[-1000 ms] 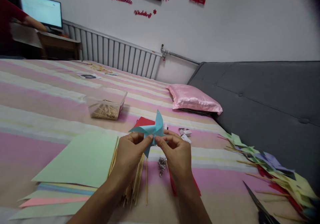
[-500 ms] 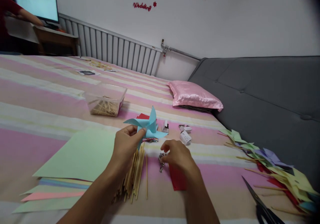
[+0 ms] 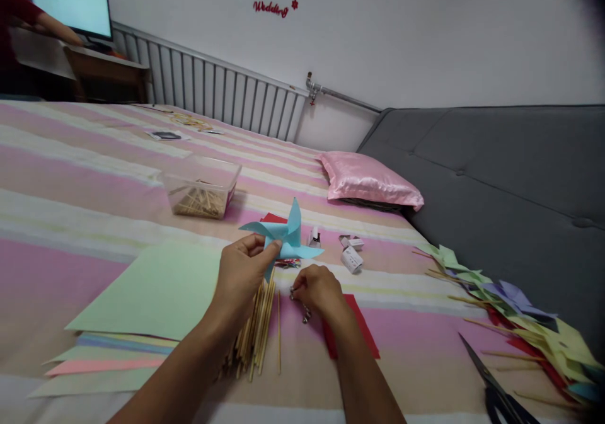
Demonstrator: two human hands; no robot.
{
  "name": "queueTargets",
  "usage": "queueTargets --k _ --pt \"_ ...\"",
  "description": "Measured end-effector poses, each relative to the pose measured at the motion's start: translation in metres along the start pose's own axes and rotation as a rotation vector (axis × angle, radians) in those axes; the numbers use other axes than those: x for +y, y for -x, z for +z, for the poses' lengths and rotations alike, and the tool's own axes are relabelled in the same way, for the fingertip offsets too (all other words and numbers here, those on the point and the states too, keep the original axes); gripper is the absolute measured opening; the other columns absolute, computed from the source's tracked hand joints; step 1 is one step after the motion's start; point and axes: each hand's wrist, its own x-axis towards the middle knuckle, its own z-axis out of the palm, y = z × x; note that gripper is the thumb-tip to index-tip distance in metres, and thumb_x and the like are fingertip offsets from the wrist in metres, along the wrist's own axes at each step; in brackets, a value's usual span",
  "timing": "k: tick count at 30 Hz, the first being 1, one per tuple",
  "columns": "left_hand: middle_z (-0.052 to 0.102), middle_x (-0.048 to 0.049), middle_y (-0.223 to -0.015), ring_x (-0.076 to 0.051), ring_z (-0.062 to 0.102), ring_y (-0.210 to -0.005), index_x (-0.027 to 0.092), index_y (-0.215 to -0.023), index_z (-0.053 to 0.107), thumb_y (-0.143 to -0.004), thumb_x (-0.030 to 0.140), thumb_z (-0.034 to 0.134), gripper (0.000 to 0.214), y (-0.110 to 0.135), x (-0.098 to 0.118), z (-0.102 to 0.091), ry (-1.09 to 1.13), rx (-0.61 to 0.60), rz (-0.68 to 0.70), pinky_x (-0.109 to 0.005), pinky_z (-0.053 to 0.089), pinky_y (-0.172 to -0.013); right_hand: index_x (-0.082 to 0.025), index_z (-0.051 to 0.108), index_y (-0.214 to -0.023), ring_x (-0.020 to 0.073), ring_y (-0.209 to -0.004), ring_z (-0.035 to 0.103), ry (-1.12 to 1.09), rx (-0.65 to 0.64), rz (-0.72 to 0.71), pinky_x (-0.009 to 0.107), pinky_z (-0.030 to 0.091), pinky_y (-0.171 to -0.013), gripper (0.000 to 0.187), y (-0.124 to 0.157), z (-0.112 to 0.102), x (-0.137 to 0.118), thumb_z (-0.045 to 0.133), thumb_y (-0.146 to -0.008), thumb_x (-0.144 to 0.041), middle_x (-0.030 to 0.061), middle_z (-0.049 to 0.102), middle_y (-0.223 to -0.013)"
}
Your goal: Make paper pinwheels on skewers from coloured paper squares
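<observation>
My left hand (image 3: 243, 269) pinches a light-blue paper pinwheel (image 3: 288, 238) near its middle, its curled blades spread to the sides and upward. Low over the bed, my right hand (image 3: 319, 290) has thumb and fingertips pressed together at a small heap of shiny metal bits (image 3: 306, 314), which look like tacks. Whether a piece is between the fingertips is hidden. Under my right wrist lies red paper (image 3: 360, 326), partly covered. A bundle of thin wooden sticks (image 3: 258, 329) lies beneath my left hand, with one single stick (image 3: 278, 336) beside it.
Stacked coloured paper (image 3: 146, 292) lies left. A clear plastic box (image 3: 203, 188) holds short sticks. Small opened cartons (image 3: 351, 257) lie beyond my right hand. At right are black scissors (image 3: 494, 386) and finished pinwheels (image 3: 515, 304). A pink pillow (image 3: 368, 181) rests by the grey headboard (image 3: 501, 153).
My right hand has moved left over the metal bits, and its fingers have closed together. More of the red paper shows. The pinwheel stays in my left hand, shifted slightly right in view.
</observation>
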Motion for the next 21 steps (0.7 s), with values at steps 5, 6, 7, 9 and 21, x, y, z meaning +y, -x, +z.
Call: queueTargets --k 5,6,7,9,21 --pt "0.062 0.0031 -0.057 -0.009 0.054 -0.055 0.015 -0.065 0.066 -0.066 0.026 0.071 0.013 0.002 0.003 0.001 -0.001 -0.012 -0.011 -0.018 0.040 -0.055 -0.025 0.072 -0.074 0.0187 -0.074 0.063 0.009 -0.041 -0.049 0.024 0.034 -0.056 0.020 0.002 -0.001 -0.002 0.073 -0.055 -0.018 0.0023 0.071 -0.079" --pt "0.063 0.0029 -0.057 -0.009 0.055 -0.055 0.015 -0.065 0.065 -0.066 0.026 0.071 0.013 0.002 0.004 0.001 -0.001 -0.014 -0.013 -0.018 0.040 -0.055 -0.025 0.072 -0.073 0.0184 -0.073 0.063 0.009 -0.046 -0.055 0.024 0.034 -0.055 0.020 0.002 -0.001 -0.002 0.073 -0.054 -0.018 0.0022 0.071 -0.077" --pt "0.064 0.0025 -0.058 -0.009 0.055 -0.056 0.015 -0.065 0.065 -0.066 0.026 0.071 0.013 0.002 0.004 0.001 0.002 -0.017 -0.014 -0.018 0.040 -0.056 -0.024 0.072 -0.072 0.0180 -0.072 0.063 0.010 -0.048 -0.061 0.024 0.033 -0.055 0.018 0.003 0.000 -0.003 0.072 -0.055 -0.017 0.0024 0.071 -0.076" --pt "0.065 0.0016 -0.060 -0.009 0.056 -0.057 0.015 -0.065 0.065 -0.066 0.026 0.071 0.013 0.003 0.004 0.001 0.014 -0.026 -0.020 -0.018 0.040 -0.057 -0.023 0.072 -0.070 0.0175 -0.070 0.062 0.008 -0.041 -0.072 0.024 0.033 -0.055 0.015 0.003 0.001 -0.003 0.070 -0.057 -0.016 0.0028 0.070 -0.074" --pt "0.064 0.0008 -0.055 -0.011 0.055 -0.053 0.014 -0.059 0.066 -0.062 0.025 0.071 0.013 0.003 0.006 0.001 -0.032 0.016 -0.035 -0.021 0.039 -0.054 -0.022 0.071 -0.077 0.0162 -0.074 0.063 -0.133 0.006 -0.092 0.023 0.037 -0.059 0.018 0.004 -0.014 0.003 0.061 -0.067 -0.012 0.0013 0.072 -0.078"
